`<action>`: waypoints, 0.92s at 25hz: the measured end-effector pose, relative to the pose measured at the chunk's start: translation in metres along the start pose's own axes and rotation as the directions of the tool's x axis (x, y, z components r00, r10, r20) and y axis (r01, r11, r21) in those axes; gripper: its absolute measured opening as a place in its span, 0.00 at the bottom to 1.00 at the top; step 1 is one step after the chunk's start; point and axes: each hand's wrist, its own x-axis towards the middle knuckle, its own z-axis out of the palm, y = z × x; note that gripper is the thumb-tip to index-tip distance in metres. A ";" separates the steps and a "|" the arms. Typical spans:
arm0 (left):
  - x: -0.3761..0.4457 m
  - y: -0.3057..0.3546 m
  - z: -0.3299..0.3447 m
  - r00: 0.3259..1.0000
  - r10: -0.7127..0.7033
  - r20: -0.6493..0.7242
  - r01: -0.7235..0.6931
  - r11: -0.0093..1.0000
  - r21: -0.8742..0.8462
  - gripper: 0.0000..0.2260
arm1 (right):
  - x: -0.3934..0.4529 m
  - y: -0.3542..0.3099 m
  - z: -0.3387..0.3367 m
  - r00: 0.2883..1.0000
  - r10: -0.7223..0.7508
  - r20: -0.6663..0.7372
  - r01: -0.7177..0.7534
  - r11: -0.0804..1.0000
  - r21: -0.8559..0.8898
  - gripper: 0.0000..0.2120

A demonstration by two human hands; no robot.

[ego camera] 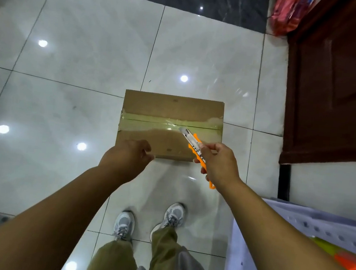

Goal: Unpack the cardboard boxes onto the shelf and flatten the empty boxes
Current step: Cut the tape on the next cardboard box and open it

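Cardboard box [170, 125], just one, taped shut on the floor. Right hand [218, 163] grips one orange box cutter [195, 146], blade toward the tape; left hand [126, 157] hovers near it, fingers loosely curled, holding nothing.

An indoor room, likely a home or small shop: glossy white floor tiles [90, 44] reflecting ceiling lights, a dark polished wooden door [336, 85] at upper right, a white perforated shelf [316, 226] at lower right.

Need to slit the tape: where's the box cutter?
In the right hand: the box cutter points at the taped seam of the cardboard box.
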 end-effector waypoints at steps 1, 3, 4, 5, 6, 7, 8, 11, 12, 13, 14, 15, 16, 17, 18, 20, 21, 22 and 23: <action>0.007 -0.003 0.006 1.000 -0.015 0.009 0.015 1.000 0.002 0.12 | 0.010 0.002 0.003 1.000 -0.006 0.002 0.006 1.000 -0.010 0.10; 0.022 -0.015 0.018 0.998 -0.045 0.033 0.044 0.999 0.008 0.12 | 0.030 0.007 0.014 1.000 -0.001 0.004 0.001 1.000 -0.011 0.10; 0.030 -0.023 0.025 0.998 -0.055 0.041 0.054 0.998 0.010 0.12 | 0.040 0.013 0.021 1.000 0.002 -0.001 -0.002 1.000 -0.004 0.10; 0.037 -0.032 0.031 0.997 -0.059 0.046 0.058 0.998 0.007 0.12 | 0.050 0.018 0.029 1.000 0.001 -0.011 -0.001 1.000 -0.002 0.10; 0.045 -0.041 0.037 0.997 -0.058 0.051 0.058 0.998 0.002 0.12 | 0.061 0.024 0.038 1.000 0.000 -0.023 0.000 1.000 -0.009 0.09; 0.052 -0.049 0.043 0.997 -0.053 0.054 0.053 0.999 -0.004 0.12 | 0.069 0.030 0.045 0.999 0.000 -0.033 0.000 1.000 -0.024 0.09; 0.061 -0.057 0.049 0.998 -0.039 0.054 0.040 0.999 -0.006 0.12 | 0.080 0.036 0.054 0.999 -0.010 -0.042 0.009 0.999 -0.035 0.08; 0.086 -0.089 0.073 0.999 0.005 0.048 -0.004 1.000 -0.021 0.12 | 0.109 0.062 0.084 0.998 -0.036 -0.044 0.034 0.998 -0.060 0.07; 0.092 -0.098 0.080 0.999 0.017 0.046 -0.016 0.999 -0.027 0.12 | 0.116 0.071 0.092 0.998 -0.050 -0.038 0.047 0.996 -0.078 0.07; 0.100 -0.108 0.087 0.999 0.026 0.035 -0.025 0.999 -0.035 0.13 | 0.125 0.080 0.101 0.997 -0.073 -0.032 0.070 0.992 -0.101 0.06; 0.108 -0.117 0.095 0.999 0.032 0.020 -0.031 0.999 -0.038 0.14 | 0.134 0.088 0.109 0.994 -0.101 -0.028 0.097 0.988 -0.123 0.05; 0.115 -0.124 0.101 0.999 0.039 0.006 -0.039 0.998 -0.040 0.14 | 0.141 0.094 0.114 0.992 -0.126 -0.027 0.121 0.983 -0.139 0.05; 0.124 -0.130 0.107 0.999 0.044 -0.008 -0.045 0.998 -0.043 0.15 | 0.150 0.100 0.120 0.989 -0.145 -0.032 0.138 0.979 -0.151 0.06; 0.133 -0.136 0.115 0.998 0.048 -0.036 -0.050 0.997 -0.051 0.15 | 0.160 0.105 0.125 0.986 -0.160 -0.037 0.152 0.974 -0.167 0.07; 0.143 -0.142 0.121 0.997 0.046 -0.064 -0.050 0.997 -0.061 0.15 | 0.171 0.109 0.130 0.983 -0.178 -0.041 0.167 0.967 -0.192 0.09; 0.163 -0.151 0.135 0.993 0.039 -0.115 -0.048 0.996 -0.075 0.16 | 0.192 0.118 0.141 0.977 -0.207 -0.050 0.187 0.946 -0.264 0.13; 0.172 -0.156 0.142 0.990 0.040 -0.136 -0.051 0.996 -0.076 0.17 | 0.202 0.121 0.146 0.973 -0.225 -0.051 0.201 0.933 -0.297 0.15; 0.181 -0.160 0.149 0.988 0.042 -0.151 -0.053 0.996 -0.074 0.18 | 0.211 0.126 0.152 0.969 -0.244 -0.050 0.214 0.920 -0.329 0.17; 0.189 -0.164 0.157 0.985 0.049 -0.168 -0.061 0.996 -0.070 0.19 | 0.220 0.131 0.156 0.962 -0.269 -0.048 0.234 0.904 -0.359 0.18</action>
